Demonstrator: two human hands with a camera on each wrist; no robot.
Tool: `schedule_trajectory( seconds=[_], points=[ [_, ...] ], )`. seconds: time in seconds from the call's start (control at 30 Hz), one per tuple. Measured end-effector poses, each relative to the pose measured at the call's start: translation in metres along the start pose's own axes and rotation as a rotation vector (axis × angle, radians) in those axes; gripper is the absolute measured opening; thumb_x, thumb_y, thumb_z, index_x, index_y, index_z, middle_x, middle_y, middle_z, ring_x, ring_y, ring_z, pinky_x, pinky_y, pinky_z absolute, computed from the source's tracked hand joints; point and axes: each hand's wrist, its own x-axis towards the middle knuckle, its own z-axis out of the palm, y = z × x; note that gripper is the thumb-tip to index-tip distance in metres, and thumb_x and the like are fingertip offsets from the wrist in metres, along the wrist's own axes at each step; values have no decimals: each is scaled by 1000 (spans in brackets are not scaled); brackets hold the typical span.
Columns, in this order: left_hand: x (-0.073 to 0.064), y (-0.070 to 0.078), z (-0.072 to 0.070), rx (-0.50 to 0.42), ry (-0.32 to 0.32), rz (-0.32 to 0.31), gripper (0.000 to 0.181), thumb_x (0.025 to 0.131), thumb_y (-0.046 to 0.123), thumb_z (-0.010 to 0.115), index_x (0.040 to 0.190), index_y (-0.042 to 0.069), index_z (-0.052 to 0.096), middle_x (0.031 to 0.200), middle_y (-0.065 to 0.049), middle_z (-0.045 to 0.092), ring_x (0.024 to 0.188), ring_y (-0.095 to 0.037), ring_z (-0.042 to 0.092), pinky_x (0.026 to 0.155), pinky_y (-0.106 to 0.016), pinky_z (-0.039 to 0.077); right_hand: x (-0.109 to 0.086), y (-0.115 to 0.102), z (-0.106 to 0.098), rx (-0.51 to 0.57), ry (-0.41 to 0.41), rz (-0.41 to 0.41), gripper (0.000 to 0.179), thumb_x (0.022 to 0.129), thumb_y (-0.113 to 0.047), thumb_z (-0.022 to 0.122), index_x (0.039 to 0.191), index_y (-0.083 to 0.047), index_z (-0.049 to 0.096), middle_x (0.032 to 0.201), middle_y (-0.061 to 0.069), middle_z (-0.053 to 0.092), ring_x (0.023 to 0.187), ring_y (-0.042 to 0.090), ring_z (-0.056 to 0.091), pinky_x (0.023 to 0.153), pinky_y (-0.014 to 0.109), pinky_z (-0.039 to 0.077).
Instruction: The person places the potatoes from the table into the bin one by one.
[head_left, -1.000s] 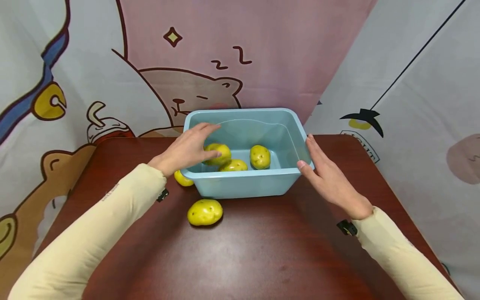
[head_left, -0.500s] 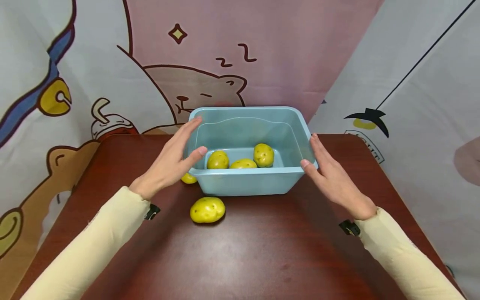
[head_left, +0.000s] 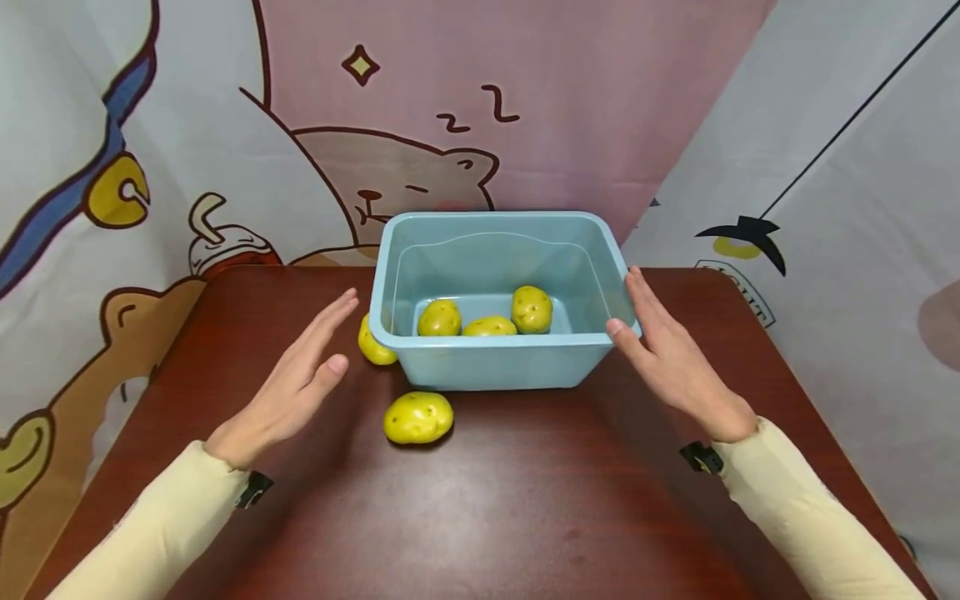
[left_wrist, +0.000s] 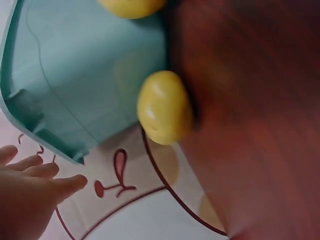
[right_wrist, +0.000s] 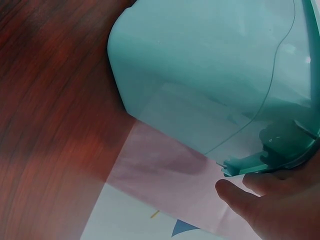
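Note:
A light blue plastic basin [head_left: 480, 362] stands toward the back of the table, with three yellow potatoes inside: one at left [head_left: 439, 318], one in the middle [head_left: 490, 326] and one at right [head_left: 532, 309]. Outside it, one potato [head_left: 375, 343] lies by its left wall, and another potato [head_left: 418, 418] lies in front. My left hand [head_left: 288, 387], fingers straight and holding nothing, is in the air left of the basin. My right hand [head_left: 675, 358] rests with straight fingers against the basin's right rim; the right wrist view shows these fingers [right_wrist: 240, 195] at the rim.
The dark red-brown wooden table [head_left: 525, 500] ends just behind the basin. A cloth with cartoon prints [head_left: 570, 100] hangs behind and at the sides. Each wrist carries a small black device, such as the one on the right wrist [head_left: 702, 457].
My left hand has drawn out of the basin, leftward and toward me, past its left rim. The left potato inside now lies uncovered. My right hand stays at the right rim.

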Motion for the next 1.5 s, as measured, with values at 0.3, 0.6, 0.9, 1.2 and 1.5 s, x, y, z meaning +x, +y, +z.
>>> schedule_trajectory(
  seconds=[0.3,0.6,0.9,1.2,1.5],
  points=[
    [-28,-9,7,9,-135,-26,75,100,23,64,165,23,28,171,2,21,155,-25,24,119,-61,25,0,-1,-5,2,0,4,79,107,-41,53,168,-18,9,173,-6,2,157,35,16,115,70,26],
    [-40,-8,30,32,-261,-1,84,94,22,75,164,28,29,169,3,27,153,-23,31,122,-38,29,1,-1,0,8,-2,-1,79,107,-39,54,168,-18,9,173,-6,2,157,35,17,114,71,27],
    [-39,-7,44,2,-314,44,91,87,25,83,163,27,32,166,-1,33,149,-21,37,118,-50,36,1,-2,0,5,-1,-7,79,107,-39,55,168,-18,8,173,-6,2,157,35,17,114,70,28],
    [-28,-8,64,-10,-346,39,92,84,38,88,160,18,40,161,2,39,145,-23,41,116,-54,37,1,-1,-2,-1,-2,1,78,107,-41,53,168,-18,9,173,-6,3,157,36,17,115,70,27],
    [-22,-9,70,16,-349,4,90,83,43,88,157,15,44,160,-1,42,143,-25,44,115,-55,38,1,-2,0,-12,2,2,79,107,-40,54,168,-18,9,174,-5,3,156,37,18,114,70,28]
  ],
)
